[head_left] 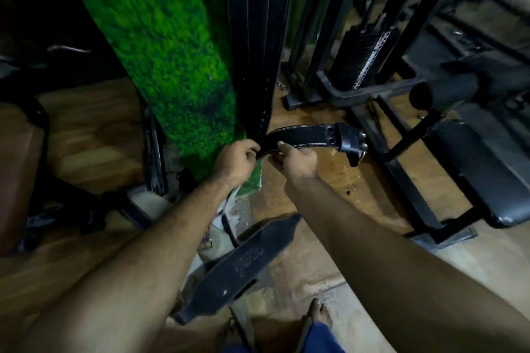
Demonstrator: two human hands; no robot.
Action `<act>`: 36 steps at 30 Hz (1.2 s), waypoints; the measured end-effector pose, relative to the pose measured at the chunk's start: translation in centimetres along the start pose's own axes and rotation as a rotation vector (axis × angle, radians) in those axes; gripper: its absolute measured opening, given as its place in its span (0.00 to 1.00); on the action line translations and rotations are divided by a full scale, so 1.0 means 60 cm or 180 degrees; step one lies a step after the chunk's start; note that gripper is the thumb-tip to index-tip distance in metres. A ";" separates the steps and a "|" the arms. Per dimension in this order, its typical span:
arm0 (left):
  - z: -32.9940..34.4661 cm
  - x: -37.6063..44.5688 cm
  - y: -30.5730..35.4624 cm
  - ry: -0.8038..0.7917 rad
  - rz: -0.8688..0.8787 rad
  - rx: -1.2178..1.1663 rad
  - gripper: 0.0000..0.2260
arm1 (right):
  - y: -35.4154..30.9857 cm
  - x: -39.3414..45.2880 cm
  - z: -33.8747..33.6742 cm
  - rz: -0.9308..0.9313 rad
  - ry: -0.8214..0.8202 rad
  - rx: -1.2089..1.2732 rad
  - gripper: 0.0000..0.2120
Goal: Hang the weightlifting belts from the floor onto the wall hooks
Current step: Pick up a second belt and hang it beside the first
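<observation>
Both hands clamped on a black stitched belt [304, 139] at frame centre: left hand [235, 159] pinching its near end, right hand [296, 160] gripping just beside it, buckle end [351, 142] sticking out to the right, off the floor. Directly above, several black belts [255, 37] hanging down against the green-covered wall [160, 46], their tips just over the left hand. Lower centre, a wide black belt [243, 266] lying flat on the wooden floor [301, 200] between the forearms; gym machine frame [387, 74] at upper right.
</observation>
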State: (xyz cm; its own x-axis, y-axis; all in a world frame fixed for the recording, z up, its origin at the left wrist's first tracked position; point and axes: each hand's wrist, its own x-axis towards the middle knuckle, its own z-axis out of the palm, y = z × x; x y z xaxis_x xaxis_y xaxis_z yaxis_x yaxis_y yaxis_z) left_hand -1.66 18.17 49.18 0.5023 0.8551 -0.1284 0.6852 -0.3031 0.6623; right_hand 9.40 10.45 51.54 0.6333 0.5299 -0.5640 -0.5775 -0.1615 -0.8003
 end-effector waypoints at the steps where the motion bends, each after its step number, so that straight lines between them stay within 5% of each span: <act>1: -0.023 -0.007 0.024 0.0028 0.0058 -0.0095 0.10 | -0.027 -0.022 0.001 -0.0069 -0.0037 -0.0002 0.05; 14: -0.243 -0.099 0.299 0.0680 0.0009 -0.1128 0.11 | -0.305 -0.226 0.001 -0.1190 -0.0906 -0.0526 0.16; 23: -0.389 -0.214 0.499 0.1192 0.0453 -0.2417 0.10 | -0.542 -0.379 0.016 -0.1964 -0.1783 -0.0616 0.09; 31: -0.494 -0.278 0.588 0.1556 0.1001 -0.2555 0.10 | -0.654 -0.507 0.060 -0.1987 -0.2730 -0.0077 0.08; 36: -0.539 -0.302 0.630 0.1738 0.1242 -0.2634 0.12 | -0.699 -0.561 0.092 -0.2491 -0.3000 0.0126 0.05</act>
State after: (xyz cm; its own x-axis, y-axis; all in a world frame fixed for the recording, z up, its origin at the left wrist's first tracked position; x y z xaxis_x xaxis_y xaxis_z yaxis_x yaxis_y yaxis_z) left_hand -1.91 4.84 100.40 0.1645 0.8956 0.4133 -0.1469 -0.3921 0.9081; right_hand 9.46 3.98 105.19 0.2055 0.8704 0.4473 -0.2342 0.4875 -0.8411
